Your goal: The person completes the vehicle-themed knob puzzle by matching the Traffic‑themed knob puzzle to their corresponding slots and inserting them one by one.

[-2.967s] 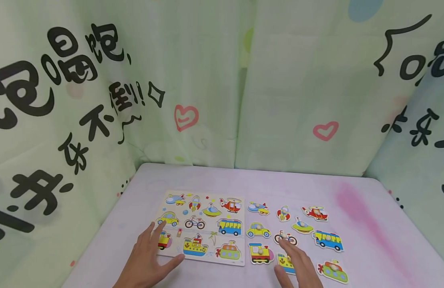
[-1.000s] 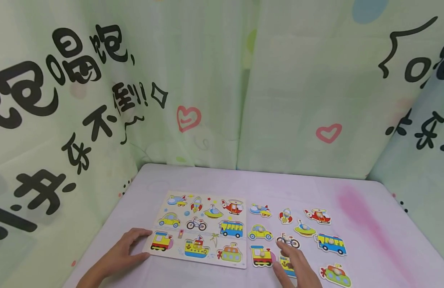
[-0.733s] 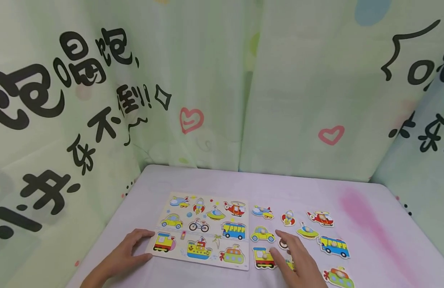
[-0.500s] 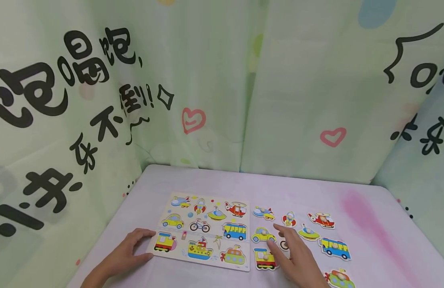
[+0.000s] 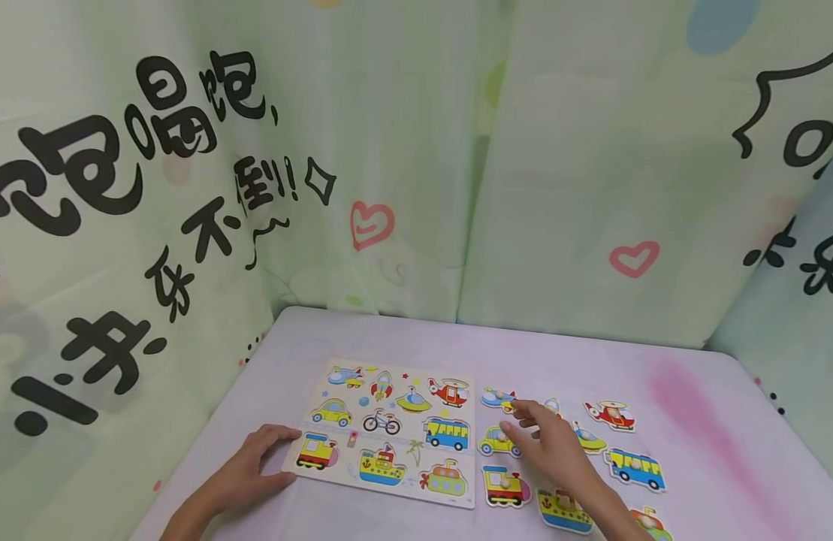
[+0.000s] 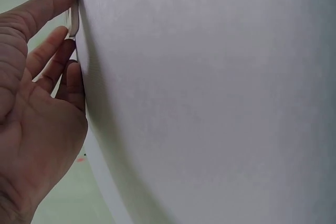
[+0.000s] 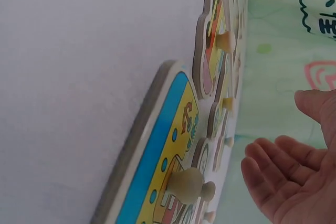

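My left hand touches the left edge of a flat puzzle board, thumb and fingertips at its side in the left wrist view. Pictures of vehicles cover the board. My right hand, holding nothing, hovers over the loose pieces with its fingertips close to the airplane piece. Below the fingers are the yellow car piece and the train piece. The ship piece shows its wooden knob in the right wrist view. The bicycle piece is hidden by the right hand, and the rocket piece mostly so.
More knobbed pieces lie on the right: a helicopter, a flying saucer, a bus and a submarine. The white table ends at printed green curtains.
My left hand has gone from over the board to its left edge and stayed there. The right hand has moved forward from the bicycle and ship pieces to near the airplane. The head view has shifted slightly.
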`<state>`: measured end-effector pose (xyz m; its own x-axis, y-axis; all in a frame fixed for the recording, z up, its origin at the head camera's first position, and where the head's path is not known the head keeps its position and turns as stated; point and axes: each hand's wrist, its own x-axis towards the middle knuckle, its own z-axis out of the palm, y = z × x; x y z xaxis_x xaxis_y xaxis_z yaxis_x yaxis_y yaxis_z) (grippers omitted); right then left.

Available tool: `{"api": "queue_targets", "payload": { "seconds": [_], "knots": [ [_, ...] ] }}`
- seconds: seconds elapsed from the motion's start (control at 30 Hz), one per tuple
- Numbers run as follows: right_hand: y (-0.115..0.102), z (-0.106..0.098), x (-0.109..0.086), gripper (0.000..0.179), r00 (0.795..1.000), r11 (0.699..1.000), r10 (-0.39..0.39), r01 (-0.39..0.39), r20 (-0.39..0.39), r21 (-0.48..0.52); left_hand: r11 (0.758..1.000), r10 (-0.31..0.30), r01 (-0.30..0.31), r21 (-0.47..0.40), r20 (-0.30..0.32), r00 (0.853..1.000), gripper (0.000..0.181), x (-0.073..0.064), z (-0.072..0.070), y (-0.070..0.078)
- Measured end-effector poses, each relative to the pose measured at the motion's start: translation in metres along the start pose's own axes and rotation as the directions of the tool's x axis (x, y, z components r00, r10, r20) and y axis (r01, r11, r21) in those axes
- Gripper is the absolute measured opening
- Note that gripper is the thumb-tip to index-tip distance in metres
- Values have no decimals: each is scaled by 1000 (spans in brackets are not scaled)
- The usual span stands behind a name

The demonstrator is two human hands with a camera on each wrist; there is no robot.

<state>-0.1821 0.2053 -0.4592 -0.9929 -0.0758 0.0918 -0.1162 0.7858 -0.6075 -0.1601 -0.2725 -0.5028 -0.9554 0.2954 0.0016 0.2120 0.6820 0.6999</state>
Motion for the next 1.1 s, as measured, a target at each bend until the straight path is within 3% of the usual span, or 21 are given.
{"api": "queue_targets", "payload": {
  "seconds": [0.33, 0.93, 1.1],
  "knots": [
    [6, -1, 19, 43, 1000, 1000, 0, 0, -3, -10, 1000, 24, -24, -4, -30, 999, 57, -2, -1, 3],
    [8, 12, 53, 34, 998, 998, 56, -55, 24, -35, 994, -101, 100, -34, -52, 993, 57, -3, 8, 3],
    [10, 13, 62, 32, 998, 998, 50, -48, 35, -48, 993, -112, 110, -31, -56, 992, 57, -3, 8, 4]
  ]
}}
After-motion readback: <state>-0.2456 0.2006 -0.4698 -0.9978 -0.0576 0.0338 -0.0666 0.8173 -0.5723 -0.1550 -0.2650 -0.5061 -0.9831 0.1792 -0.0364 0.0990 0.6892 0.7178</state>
